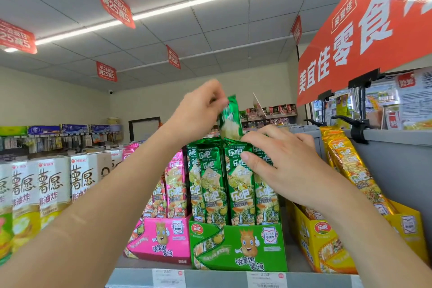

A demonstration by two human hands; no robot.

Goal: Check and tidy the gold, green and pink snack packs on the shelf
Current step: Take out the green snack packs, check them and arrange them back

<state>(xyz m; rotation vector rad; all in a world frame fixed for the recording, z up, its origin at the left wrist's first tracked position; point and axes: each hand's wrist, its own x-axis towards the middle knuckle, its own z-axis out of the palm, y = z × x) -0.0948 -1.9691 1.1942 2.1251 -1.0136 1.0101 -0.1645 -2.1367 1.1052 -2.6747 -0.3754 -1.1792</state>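
Several green snack packs (215, 184) stand upright in a green display box (238, 248) on the shelf. My left hand (198, 110) pinches the top of one green pack (230, 119), which is lifted above the row. My right hand (282, 161) rests on the tops of the right-hand green packs, thumb on a pack's front, fingers spread over them. Pink packs (175, 180) stand in a pink box (161, 238) to the left. Gold packs (350, 166) lean in a yellow box (327, 241) to the right.
The grey shelf edge (210, 278) carries price labels. White and yellow snack boxes (46, 194) stand at the left. A grey divider (397, 161) with black clamps holds a red sign (374, 30) at the right. More store shelves lie behind.
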